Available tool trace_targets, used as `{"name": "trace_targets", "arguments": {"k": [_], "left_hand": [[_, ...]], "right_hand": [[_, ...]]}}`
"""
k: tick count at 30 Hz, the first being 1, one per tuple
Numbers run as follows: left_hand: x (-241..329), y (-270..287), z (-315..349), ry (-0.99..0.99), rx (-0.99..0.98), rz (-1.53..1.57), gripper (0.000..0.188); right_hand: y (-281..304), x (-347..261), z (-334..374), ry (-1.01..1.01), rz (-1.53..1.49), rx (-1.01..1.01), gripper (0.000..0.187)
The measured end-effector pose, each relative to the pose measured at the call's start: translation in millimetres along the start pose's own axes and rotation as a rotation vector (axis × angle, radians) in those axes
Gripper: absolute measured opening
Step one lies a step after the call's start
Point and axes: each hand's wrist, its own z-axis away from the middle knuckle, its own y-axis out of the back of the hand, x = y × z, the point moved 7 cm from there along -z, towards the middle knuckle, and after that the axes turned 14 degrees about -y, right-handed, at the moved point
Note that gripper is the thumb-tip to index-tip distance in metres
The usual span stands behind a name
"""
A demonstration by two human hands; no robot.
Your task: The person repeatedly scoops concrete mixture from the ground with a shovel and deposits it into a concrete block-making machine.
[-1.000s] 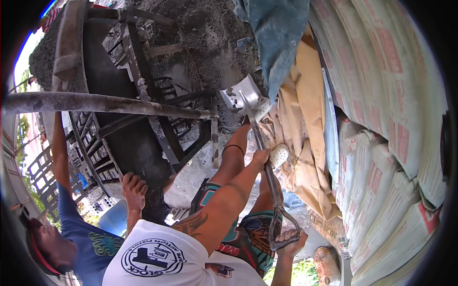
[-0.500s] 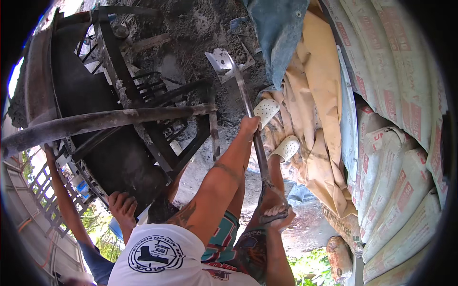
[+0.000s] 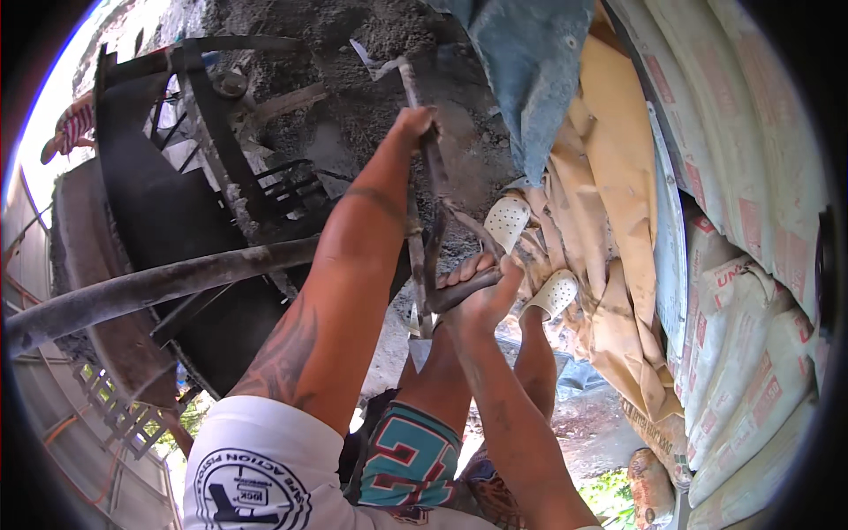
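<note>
A shovel (image 3: 435,168) with a metal blade and a split, triangular handle slants across the middle. My left hand (image 3: 415,125) is closed round its shaft, a little below the blade. At the near end, my right hand (image 3: 481,287) wraps round the crossbar of its handle. The blade (image 3: 375,64) sits over a heap of dark grey, gritty material (image 3: 353,106); whether it touches the heap I cannot tell. My feet, in white perforated clogs (image 3: 507,223), stand to the right of the handle.
A dark metal machine frame (image 3: 132,203) with a thick pipe (image 3: 177,287) fills the left. Tan sheeting (image 3: 609,212) and a blue tarp (image 3: 539,79) hang on the right, beside stacked bags (image 3: 751,353). A person in a striped top (image 3: 75,124) is at the far left.
The shovel and both my hands have moved forward, away from me, and my left hand has swung left. The other person's hand on the machine's near edge is gone from there.
</note>
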Motion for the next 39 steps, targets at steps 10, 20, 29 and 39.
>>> {"name": "trace_targets", "arguments": {"k": [10, 20, 29, 39], "left_hand": [[-11, 19, 82, -0.175, 0.121, -0.25, 0.016], [90, -33, -80, 0.182, 0.035, 0.18, 0.019], [71, -17, -109, 0.234, 0.085, 0.318, 0.017], [282, 125, -176, -0.063, 0.116, 0.413, 0.011]], "right_hand": [[-18, 3, 64, -0.004, 0.114, -0.126, 0.041], [-132, -61, -78, 0.095, 0.241, 0.128, 0.037], [-98, -80, -92, 0.426, 0.396, 0.474, 0.033], [-296, -34, -161, 0.516, 0.987, 0.074, 0.039]]}}
